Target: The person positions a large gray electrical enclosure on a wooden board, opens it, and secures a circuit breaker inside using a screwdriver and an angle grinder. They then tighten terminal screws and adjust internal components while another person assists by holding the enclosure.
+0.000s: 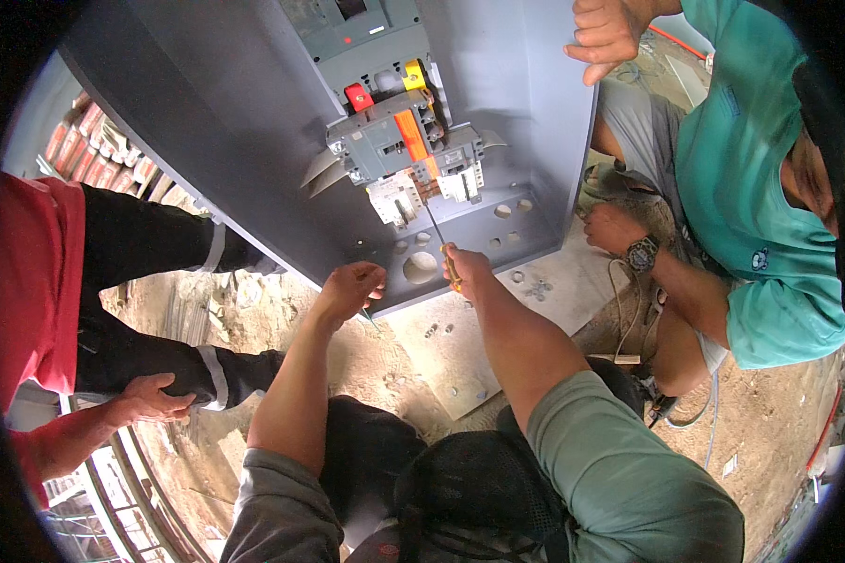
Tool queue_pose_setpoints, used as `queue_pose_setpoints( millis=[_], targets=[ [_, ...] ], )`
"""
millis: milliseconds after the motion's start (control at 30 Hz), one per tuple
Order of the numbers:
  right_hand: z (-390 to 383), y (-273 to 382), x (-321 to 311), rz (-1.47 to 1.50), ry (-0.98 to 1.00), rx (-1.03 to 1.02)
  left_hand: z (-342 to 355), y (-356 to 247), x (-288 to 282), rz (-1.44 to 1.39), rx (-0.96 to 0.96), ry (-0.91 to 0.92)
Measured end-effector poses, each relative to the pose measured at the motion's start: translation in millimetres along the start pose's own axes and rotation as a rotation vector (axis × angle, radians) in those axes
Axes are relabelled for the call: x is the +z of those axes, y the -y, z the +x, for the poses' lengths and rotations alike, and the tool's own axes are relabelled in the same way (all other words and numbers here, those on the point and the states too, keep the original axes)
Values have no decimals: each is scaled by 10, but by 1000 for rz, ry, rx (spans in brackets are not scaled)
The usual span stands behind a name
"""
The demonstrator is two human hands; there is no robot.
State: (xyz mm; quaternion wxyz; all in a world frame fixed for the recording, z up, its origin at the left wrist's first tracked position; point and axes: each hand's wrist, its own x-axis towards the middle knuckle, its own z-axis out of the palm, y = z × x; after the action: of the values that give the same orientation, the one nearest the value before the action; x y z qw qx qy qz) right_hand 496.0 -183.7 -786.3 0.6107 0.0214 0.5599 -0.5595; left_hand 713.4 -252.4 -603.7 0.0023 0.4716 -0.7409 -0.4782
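Note:
My right hand (pixel 471 274) grips the yellow handle of a screwdriver (pixel 436 225). Its thin shaft points up and away, and the tip reaches the copper parts between two banks of small white circuit breakers (pixel 396 199). Above them sits a larger grey circuit breaker (pixel 371 143) with an orange busbar (pixel 410 136) over it. My left hand (pixel 353 289) is at the near edge of the grey metal enclosure (pixel 244 141), fingers curled together. A thin greenish piece shows below those fingers; what they hold is too small to make out.
A person in a teal shirt (pixel 751 178) crouches at the right, one hand by the enclosure's edge. Someone in a red top (pixel 42 281) stands at the left. Loose nuts or bolts (pixel 535 287) lie on a pale board (pixel 469 366) on sandy ground.

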Motion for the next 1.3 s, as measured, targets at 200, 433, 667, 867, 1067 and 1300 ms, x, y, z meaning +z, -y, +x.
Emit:
queue_pose_setpoints(
  millis=[200,433,667,867,1067,1300],
  targets=[
    [-44,52,128,168,176,88,-63,-4,-28,-18,-33,-23],
    [118,-56,1,42,73,0,-129,-203,-68,-24,27,-47],
    [45,-94,58,96,95,-94,-237,-269,-26,-93,115,-75],
    [63,-107,75,90,75,17,-198,-408,41,46,150,-45],
    [-27,-102,56,60,65,-63,-4,-453,135,103,187,34],
    [-139,215,305,399,192,179,-502,-585,292,35,-23,100]
  ],
)
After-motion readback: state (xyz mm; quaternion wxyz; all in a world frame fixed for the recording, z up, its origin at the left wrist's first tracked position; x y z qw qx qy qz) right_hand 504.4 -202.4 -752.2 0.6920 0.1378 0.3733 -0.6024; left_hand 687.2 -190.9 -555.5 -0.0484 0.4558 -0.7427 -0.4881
